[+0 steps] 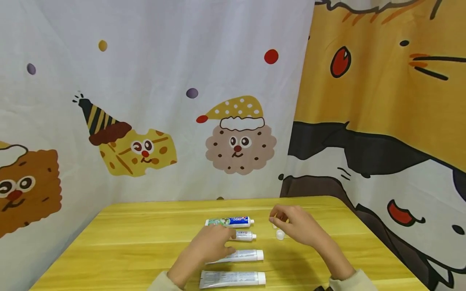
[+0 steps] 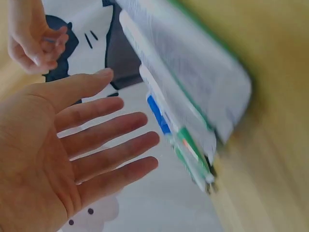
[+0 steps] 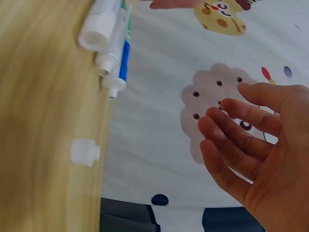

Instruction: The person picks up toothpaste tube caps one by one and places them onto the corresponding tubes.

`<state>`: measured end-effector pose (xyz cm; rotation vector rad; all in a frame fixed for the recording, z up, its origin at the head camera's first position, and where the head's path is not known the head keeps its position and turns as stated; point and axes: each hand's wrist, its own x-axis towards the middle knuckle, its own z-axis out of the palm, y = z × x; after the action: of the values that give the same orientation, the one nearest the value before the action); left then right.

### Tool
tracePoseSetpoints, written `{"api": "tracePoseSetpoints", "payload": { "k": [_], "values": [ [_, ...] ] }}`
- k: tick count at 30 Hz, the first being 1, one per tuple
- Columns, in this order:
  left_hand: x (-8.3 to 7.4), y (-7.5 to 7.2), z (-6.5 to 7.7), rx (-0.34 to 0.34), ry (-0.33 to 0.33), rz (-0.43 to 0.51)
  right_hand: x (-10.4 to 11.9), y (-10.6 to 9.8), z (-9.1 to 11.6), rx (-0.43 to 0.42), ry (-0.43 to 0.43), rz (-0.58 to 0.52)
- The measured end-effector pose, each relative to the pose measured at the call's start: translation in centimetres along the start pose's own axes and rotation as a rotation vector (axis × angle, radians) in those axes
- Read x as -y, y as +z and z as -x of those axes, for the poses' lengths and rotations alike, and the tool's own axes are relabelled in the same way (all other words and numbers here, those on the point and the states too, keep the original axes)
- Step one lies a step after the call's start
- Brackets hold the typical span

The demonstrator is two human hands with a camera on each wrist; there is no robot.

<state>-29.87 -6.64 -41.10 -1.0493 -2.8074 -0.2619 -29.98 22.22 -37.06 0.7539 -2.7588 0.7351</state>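
Left hand [image 1: 214, 244] over four tubes [image 1: 249, 255] rowed near to far on tabletop [image 1: 145, 234], fingers apart. Right hand [image 1: 299, 224] near white caps [image 1: 280, 235] right of tubes, fingers loosely bent, slightly apart.

Left hand [image 1: 214, 243] with fingers [image 2: 108, 129] straight and spread, right hand [image 1: 296, 223] loosely curled

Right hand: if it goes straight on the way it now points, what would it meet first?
Probably the printed curtain behind the table; before that, the way looks free. Depth is unclear, and the blue-ended tube lies near that line.
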Motion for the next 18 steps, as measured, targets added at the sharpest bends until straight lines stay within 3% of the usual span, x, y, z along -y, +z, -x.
{"api": "tracePoseSetpoints", "payload": {
  "k": [5,8,12,18],
  "values": [
    [2.0,-0.6,-1.3,-0.043,0.036,0.02,-0.8,-0.9,-0.9,0.029,0.066,-0.014],
    [3.0,-0.2,-2.5,-0.062,0.082,-0.042,-1.7,-0.5,-1.7,0.092,0.072,-0.027],
    [3.4,0.7,-3.9,-0.018,0.129,-0.181,-2.8,0.6,-2.1,0.183,0.071,-0.057],
    [3.4,1.4,-4.8,0.061,0.143,-0.281,-3.3,2.8,-2.2,0.22,0.107,0.041]
  ]
}}
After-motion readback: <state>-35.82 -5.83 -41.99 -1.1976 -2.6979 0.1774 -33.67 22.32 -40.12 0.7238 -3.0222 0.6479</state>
